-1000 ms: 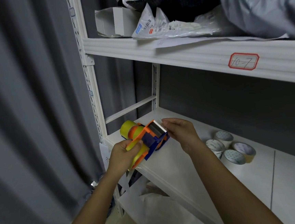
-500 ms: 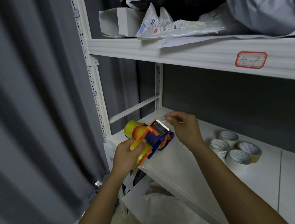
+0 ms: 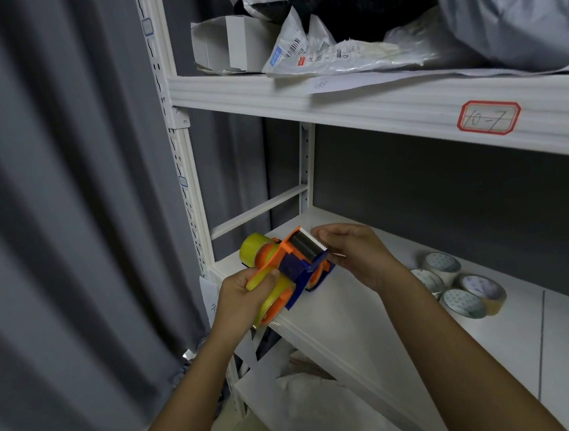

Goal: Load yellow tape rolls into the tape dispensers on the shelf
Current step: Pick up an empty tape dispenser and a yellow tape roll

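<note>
An orange and blue tape dispenser (image 3: 294,266) with a yellow tape roll (image 3: 272,293) in it sits over the left front corner of the white shelf (image 3: 353,312). My left hand (image 3: 245,297) grips its rear end, thumb on top of the yellow roll. My right hand (image 3: 355,253) holds the front end beside the serrated metal blade (image 3: 313,242), fingers curled at the blade's edge. Another yellow roll (image 3: 253,250) shows behind the dispenser at the shelf's left end.
Several patterned tape rolls (image 3: 457,284) lie on the same shelf to the right. The upper shelf (image 3: 369,104) carries plastic mailer bags and a white box (image 3: 227,45). A grey curtain (image 3: 51,201) hangs on the left. A white bag (image 3: 327,411) lies on the lower shelf.
My right hand came back down from above the blade to the dispenser's front end. My left hand keeps its grip on the rear, and the dispenser has barely shifted.
</note>
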